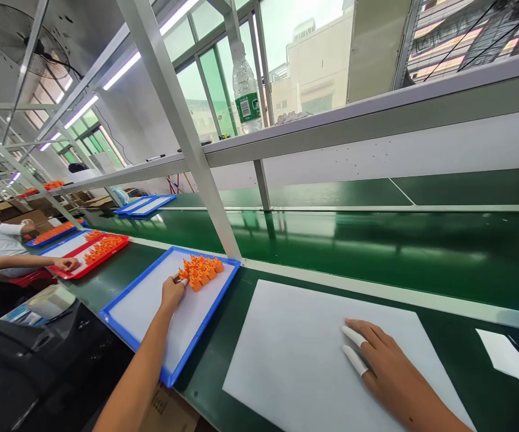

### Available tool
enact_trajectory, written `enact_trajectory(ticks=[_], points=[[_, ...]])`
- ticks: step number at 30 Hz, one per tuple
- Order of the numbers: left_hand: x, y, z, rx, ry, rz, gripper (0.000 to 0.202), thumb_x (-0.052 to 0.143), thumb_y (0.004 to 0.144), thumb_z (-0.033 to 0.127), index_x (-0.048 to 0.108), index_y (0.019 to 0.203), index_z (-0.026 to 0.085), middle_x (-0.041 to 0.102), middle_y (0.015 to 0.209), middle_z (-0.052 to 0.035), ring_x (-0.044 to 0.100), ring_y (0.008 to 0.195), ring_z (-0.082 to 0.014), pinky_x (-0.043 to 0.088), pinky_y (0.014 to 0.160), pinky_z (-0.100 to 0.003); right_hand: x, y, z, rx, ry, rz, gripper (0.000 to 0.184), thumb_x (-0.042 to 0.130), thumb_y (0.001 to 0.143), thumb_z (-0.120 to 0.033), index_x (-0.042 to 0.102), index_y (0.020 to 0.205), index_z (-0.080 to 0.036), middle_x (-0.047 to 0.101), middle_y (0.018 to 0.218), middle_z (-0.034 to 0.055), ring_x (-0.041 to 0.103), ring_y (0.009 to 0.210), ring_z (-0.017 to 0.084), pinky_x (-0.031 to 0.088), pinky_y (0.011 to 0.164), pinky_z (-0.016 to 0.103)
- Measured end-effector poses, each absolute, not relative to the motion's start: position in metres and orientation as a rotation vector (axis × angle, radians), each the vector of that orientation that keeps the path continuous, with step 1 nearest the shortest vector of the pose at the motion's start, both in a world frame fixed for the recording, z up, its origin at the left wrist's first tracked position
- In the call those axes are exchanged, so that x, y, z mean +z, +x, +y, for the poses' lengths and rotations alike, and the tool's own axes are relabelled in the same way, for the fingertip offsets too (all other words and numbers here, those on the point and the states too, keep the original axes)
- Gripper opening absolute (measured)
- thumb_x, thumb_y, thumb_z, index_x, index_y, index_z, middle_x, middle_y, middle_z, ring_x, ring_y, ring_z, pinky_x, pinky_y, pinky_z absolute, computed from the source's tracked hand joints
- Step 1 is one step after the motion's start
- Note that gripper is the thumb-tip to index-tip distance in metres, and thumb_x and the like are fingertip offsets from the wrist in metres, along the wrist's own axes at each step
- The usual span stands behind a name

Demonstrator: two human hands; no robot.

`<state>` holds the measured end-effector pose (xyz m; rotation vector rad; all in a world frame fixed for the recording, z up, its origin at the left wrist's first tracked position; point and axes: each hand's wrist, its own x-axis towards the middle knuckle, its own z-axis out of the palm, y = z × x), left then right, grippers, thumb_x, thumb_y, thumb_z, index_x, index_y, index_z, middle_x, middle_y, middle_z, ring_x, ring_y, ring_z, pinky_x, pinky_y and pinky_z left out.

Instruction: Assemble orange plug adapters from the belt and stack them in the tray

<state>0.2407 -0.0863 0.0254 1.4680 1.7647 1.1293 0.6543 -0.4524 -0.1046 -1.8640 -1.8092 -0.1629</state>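
Observation:
My left hand (173, 292) reaches over a blue-rimmed tray (140, 309) with a white base. Its fingers are closed at the left edge of a cluster of small orange plastic parts (203, 273); whether one is pinched between them is hard to see. My right hand (378, 354) lies on a white sheet (286, 336), fingers stretched out and holding nothing. White finger cots (355, 360) cover two of its digits.
A green conveyor belt (331, 246) runs behind the bench. At left, a co-worker's hand (66, 264) rests at a red tray (122, 245) of orange parts. A slanted metal post (191, 138) rises beside my tray. White paper (509, 357) lies far right.

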Motion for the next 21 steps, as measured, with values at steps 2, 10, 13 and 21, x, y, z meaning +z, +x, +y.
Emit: enact_trajectory(ticks=[2, 10, 13, 21], points=[[0.027, 0.24, -0.088, 1.173, 1.482, 1.763, 0.023, 0.069, 0.09, 0.026, 0.066, 0.107, 0.011, 0.071, 0.106, -0.0089, 0.069, 0.096, -0.0212, 0.057, 0.087, -0.041, -0.105, 0.655, -0.452, -0.185, -1.851, -1.83, 0.012, 0.053, 0.078, -0.016, 0.062, 0.071, -0.022, 0.057, 0.143, 0.011, 0.05, 0.133, 0.036, 0.055, 0.098, 0.054], [0.045, 0.296, -0.148, 1.44, 1.839, 1.434, 0.048, 0.058, 0.088, 0.024, 0.055, 0.136, 0.023, 0.063, 0.131, -0.0066, 0.062, 0.12, -0.0209, 0.049, 0.107, -0.038, -0.076, 0.645, -0.456, -0.165, -1.872, -1.845, 0.019, 0.049, 0.087, -0.009, 0.066, 0.084, -0.017, 0.057, 0.139, 0.0169, 0.048, 0.133, 0.035, 0.051, 0.103, 0.056], [0.036, 0.352, -0.193, 1.104, 2.302, 0.876, 0.041, 0.056, 0.093, 0.026, 0.058, 0.133, 0.024, 0.065, 0.129, -0.0067, 0.063, 0.118, -0.023, 0.051, 0.106, -0.043, -0.066, 0.639, -0.455, -0.154, -1.894, -1.824, 0.022, 0.048, 0.09, -0.008, 0.068, 0.087, -0.016, 0.057, 0.138, 0.018, 0.048, 0.133, 0.035, 0.05, 0.105, 0.057], [-0.037, 0.456, -0.249, 0.274, 2.934, 0.261, 0.032, 0.048, 0.095, 0.014, 0.061, 0.124, 0.014, 0.039, 0.159, -0.0164, 0.026, 0.152, -0.0357, 0.034, 0.117, -0.057, -0.046, 0.626, -0.466, -0.137, -1.929, -1.843, 0.034, 0.046, 0.1, -0.017, 0.059, 0.131, -0.011, 0.055, 0.144, 0.0208, 0.047, 0.138, 0.033, 0.048, 0.11, 0.056]])
